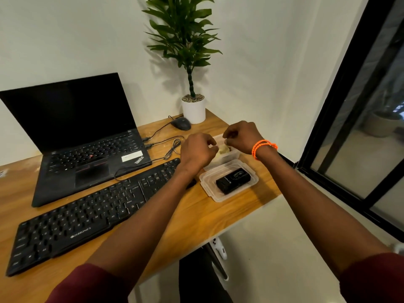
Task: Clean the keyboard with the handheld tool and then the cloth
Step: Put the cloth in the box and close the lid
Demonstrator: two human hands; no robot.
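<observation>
Reaching over the far plastic container (227,155) at the right end of the desk (196,215), we've got both hands working above it. Our left hand (196,149) is curled, knuckles up, fingertips tucked toward a pale crumpled wad, the cloth (224,149) as we read it, sitting in that tub. Our right hand (242,134), with the orange bracelet (263,146) at the wrist, is curled too, fingers pinched at the container's far edge. Whether either hand actually grips cloth, rim or some film over the top, we cannot tell; the fingers hide the contact.

Just nearer us, a shallow clear tray (209,189) holds a black boxy gadget, the handheld tool (232,180) by our guess, lying flat on its side. It looks rigid and compact, probably light enough for one hand; wrapping round its long sides should give a sure hold, though smooth plastic may slip, so a firm wrap beats a fingertip pinch.

The cloth looks soft and limp: pinch anywhere, and it'll come up bunched.

The keyboard (87,215) lies diagonally to our left, beside the tray and in front of the laptop (72,132), cable trailing off its back edge. It's stiff, flat, and likely to skate under wiping, so bracing one end seems wise.
</observation>
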